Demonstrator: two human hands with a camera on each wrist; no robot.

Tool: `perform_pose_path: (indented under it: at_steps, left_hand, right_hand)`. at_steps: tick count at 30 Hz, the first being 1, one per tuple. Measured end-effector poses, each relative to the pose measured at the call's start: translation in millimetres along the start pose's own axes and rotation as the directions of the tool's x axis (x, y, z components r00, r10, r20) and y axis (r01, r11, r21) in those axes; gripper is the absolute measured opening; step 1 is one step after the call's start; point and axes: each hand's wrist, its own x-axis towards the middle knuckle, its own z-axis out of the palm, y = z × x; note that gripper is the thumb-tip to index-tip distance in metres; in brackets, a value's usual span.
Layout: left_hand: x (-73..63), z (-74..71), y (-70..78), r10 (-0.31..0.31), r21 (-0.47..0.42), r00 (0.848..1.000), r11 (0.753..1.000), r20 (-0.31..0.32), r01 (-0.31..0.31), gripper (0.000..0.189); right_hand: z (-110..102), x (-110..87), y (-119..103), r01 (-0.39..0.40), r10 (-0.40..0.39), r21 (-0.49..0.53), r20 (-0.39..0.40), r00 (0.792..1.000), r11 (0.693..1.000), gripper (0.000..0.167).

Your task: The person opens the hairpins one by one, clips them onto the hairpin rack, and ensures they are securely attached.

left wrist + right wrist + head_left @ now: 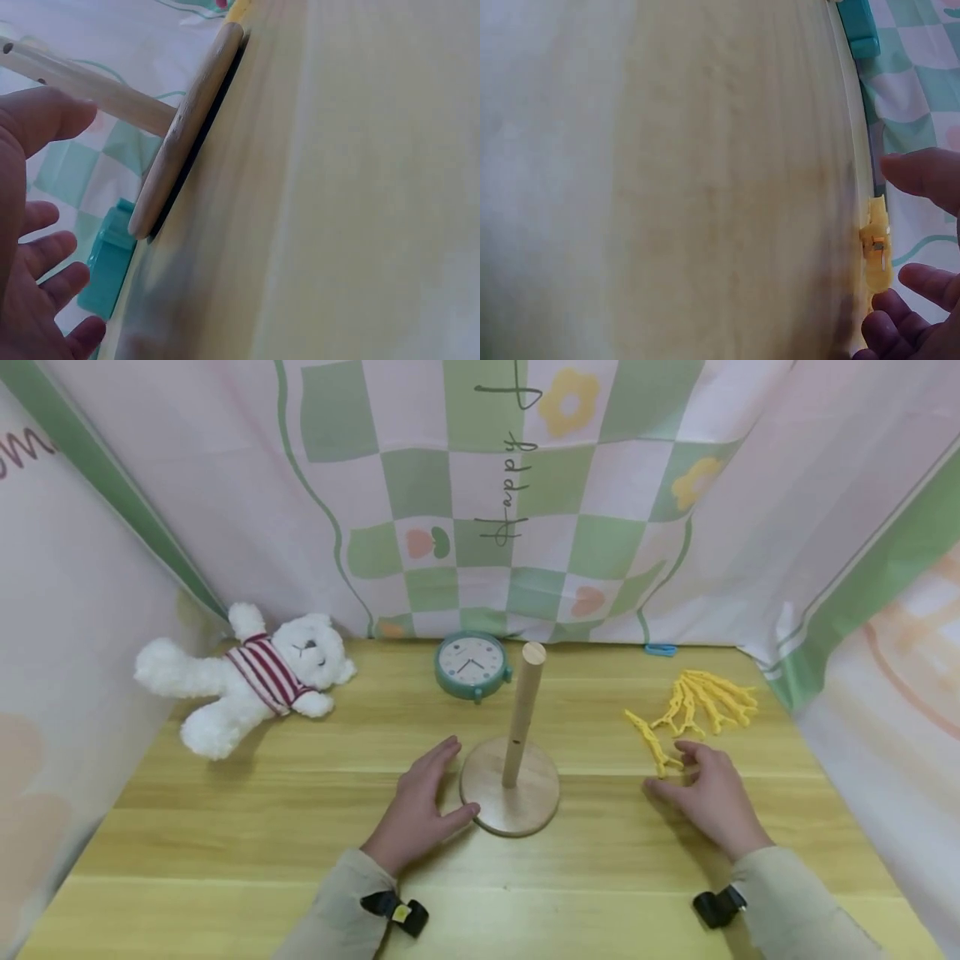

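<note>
A round wooden base [487,802] with an upright wooden post [522,718] stands in the middle of the table. At its left edge is my left hand [420,806], fingers spread and thumb tip right by the rim. The left wrist view shows the gap between thumb and fingers facing the base [187,135], with nothing gripped. My right hand [708,793] curves loosely beside a single yellow branch-shaped plastic piece [651,743], thumb and fingers apart. Behind that piece lie several more yellow branch pieces [708,700], fanned out. In the right wrist view, a yellow piece [877,259] appears beyond the fingertips.
A white teddy bear [270,677] in a striped top lies at the back left. Behind the stand is a teal round clock [472,664]. A small blue clip [660,650] lies by the patterned curtain [547,539] along the table's back edge.
</note>
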Motion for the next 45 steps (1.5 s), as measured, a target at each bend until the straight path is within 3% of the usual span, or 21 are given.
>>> perform_pose_path:
  at_steps: [10, 14, 20, 28, 33, 41, 45]
  left_hand:
    - [11.5, 12.9, 4.2, -0.077, 0.013, 0.994, 0.997, 0.078, 0.076, 0.115]
    - [14.9, 19.2, 5.3, -0.081, 0.083, 0.991, 0.994, 0.107, 0.073, 0.123]
    - [17.6, 24.5, 6.5, -0.105, 0.182, 0.986, 0.98, 0.131, 0.08, 0.121]
    - [19.8, 19.4, 10.1, -0.145, 0.255, 0.983, 0.961, 0.117, 0.111, 0.122]
    - [23.4, 14.9, 4.8, -0.168, 0.269, 0.982, 0.953, 0.089, 0.139, 0.121]
    - [27.5, 11.7, -2.6, -0.168, 0.263, 0.981, 0.955, 0.094, 0.138, 0.118]
    - [28.5, 11.6, -2.0, -0.172, 0.254, 0.979, 0.957, 0.106, 0.14, 0.117]
  right_hand:
    - [-8.1, 10.4, 8.4, -0.064, 0.065, -0.021, 0.064, 0.996, 0.998, 0.106]
    - [-10.1, 12.0, 11.8, -0.069, 0.072, -0.046, 0.079, 0.994, 0.997, 0.101]
    - [-12.5, 11.7, 16.9, -0.086, 0.092, -0.072, 0.078, 0.993, 0.994, 0.092]
    - [-15.5, 14.0, 13.6, -0.083, 0.09, -0.097, 0.075, 0.993, 0.992, 0.089]
    - [-13.5, 13.5, 14.1, -0.048, 0.052, -0.104, 0.033, 0.998, 0.993, 0.073]
    - [-9.8, 6.6, 6.7, -0.066, 0.066, -0.002, -0.026, 0.998, 0.998, 0.067]
    - [-6.9, 1.5, 0.5, -0.035, 0.034, -0.02, -0.033, 0.999, 0.999, 0.063]
